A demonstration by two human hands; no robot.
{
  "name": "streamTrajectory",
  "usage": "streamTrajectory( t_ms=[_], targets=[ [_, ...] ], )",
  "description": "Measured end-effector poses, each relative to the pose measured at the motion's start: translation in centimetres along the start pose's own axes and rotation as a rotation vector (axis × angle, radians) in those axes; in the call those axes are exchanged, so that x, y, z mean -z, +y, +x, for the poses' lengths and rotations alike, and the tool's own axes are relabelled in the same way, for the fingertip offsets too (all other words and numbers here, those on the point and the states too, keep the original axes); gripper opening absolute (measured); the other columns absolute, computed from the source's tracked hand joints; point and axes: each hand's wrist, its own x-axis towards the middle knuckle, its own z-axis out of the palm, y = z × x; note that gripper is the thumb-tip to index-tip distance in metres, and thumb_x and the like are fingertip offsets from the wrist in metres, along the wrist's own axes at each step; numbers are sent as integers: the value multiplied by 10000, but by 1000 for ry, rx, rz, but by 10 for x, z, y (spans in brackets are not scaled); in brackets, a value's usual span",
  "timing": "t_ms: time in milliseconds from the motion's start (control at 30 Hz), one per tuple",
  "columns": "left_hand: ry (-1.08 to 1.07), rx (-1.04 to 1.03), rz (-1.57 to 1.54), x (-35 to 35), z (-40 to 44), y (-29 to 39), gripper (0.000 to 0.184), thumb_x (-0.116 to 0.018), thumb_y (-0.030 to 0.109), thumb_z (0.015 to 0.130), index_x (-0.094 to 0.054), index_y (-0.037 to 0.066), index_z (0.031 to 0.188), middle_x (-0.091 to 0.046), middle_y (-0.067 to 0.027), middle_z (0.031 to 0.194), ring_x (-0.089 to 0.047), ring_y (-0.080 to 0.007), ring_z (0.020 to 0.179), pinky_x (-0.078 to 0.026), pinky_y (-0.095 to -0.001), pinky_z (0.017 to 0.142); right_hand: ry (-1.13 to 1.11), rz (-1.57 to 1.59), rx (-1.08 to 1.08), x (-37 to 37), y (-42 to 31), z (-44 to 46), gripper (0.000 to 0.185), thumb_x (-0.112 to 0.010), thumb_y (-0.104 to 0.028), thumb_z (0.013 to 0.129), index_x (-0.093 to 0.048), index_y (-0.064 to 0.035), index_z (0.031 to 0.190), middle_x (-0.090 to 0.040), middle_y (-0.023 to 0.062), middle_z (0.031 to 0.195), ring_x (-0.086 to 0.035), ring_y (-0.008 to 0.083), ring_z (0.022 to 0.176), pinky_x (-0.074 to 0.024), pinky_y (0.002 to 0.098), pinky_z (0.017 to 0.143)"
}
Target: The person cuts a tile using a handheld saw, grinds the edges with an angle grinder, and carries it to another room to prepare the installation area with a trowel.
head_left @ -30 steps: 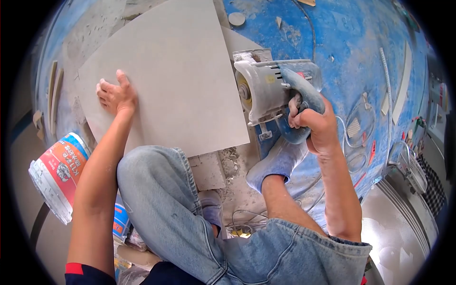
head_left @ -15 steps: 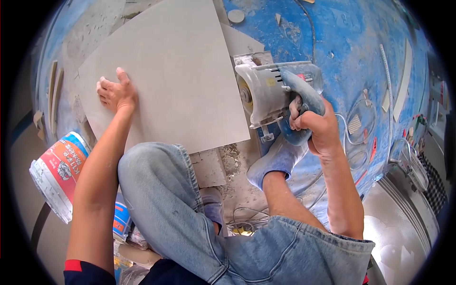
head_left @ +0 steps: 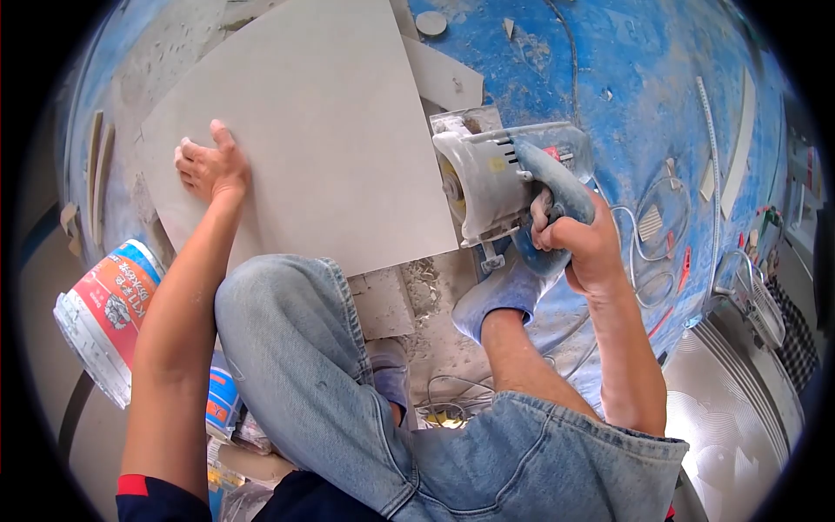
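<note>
A large pale tile (head_left: 322,139) lies in front of my knees. My left hand (head_left: 211,165) rests on its left part, fingers spread and holding nothing. In my right hand (head_left: 574,226) is the blue handle of a dusty power saw (head_left: 491,178), with the fingers wrapped round the grip. The saw's round blade side is at the tile's right edge; whether the blade touches the tile cannot be made out. A smaller pale tile piece (head_left: 448,74) shows beyond the saw, partly hidden by the large tile.
A white bucket with an orange label (head_left: 113,309) stands at the left. Wood strips (head_left: 100,178) lie behind it. On the blue floor (head_left: 635,87) are a round disc (head_left: 430,23), a cable (head_left: 570,52), a long ruler (head_left: 711,148) and scraps. A metal rack (head_left: 757,304) is at the right.
My right hand has moved the saw slightly toward me along the tile's right edge, showing more of the small piece beyond. My left hand has hardly moved on the tile.
</note>
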Motion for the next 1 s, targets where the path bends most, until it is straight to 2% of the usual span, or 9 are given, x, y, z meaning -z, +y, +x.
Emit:
streamTrajectory(
  t_ms=[200, 300, 700, 767, 1000],
  targets=[
    [-1, 3, -1, 0, 0, -1, 882, -398, 676, 889, -361, 2, 1457, -305, -175, 1521, -248, -319, 1440, -183, -429, 1181, -8, -5, -34, 5, 5, -6, 266, -564, -35, 658, -602, 22, 914, -559, 28, 715, -492, 95, 630, -400, 239, 591],
    [-6, -14, -33, 1, 0, -1, 871, -420, 655, 890, -355, -24, 1433, -297, -198, 1502, -239, -345, 1428, -163, -450, 1177, -12, -6, -46, 6, 6, -10, 252, -567, -31, 651, -597, 15, 897, -555, 24, 713, -488, 93, 629, -395, 236, 590],
    [-8, -19, -30, 0, 1, -2, 871, -415, 656, 893, -345, -16, 1443, -290, -193, 1504, -231, -339, 1432, -158, -447, 1180, 13, -33, -79, 10, 13, -23, 302, -578, -29, 644, -611, 23, 939, -564, 13, 725, -495, 89, 648, -397, 231, 606],
    [0, 1, 7, -1, 1, -3, 891, -391, 685, 891, -358, -1, 1458, -312, -179, 1513, -250, -313, 1436, -186, -432, 1177, 4, -27, -87, 13, 17, -24, 301, -579, -29, 644, -611, 21, 940, -567, 13, 729, -496, 87, 650, -397, 229, 608],
    [-33, 18, -55, 6, -1, 4, 883, -410, 659, 891, -333, -20, 1451, -289, -192, 1504, -227, -335, 1435, -157, -445, 1181, 7, -3, -109, 15, 21, -30, 289, -584, -34, 648, -610, 17, 931, -568, 11, 731, -495, 81, 650, -393, 229, 601]
  ],
)
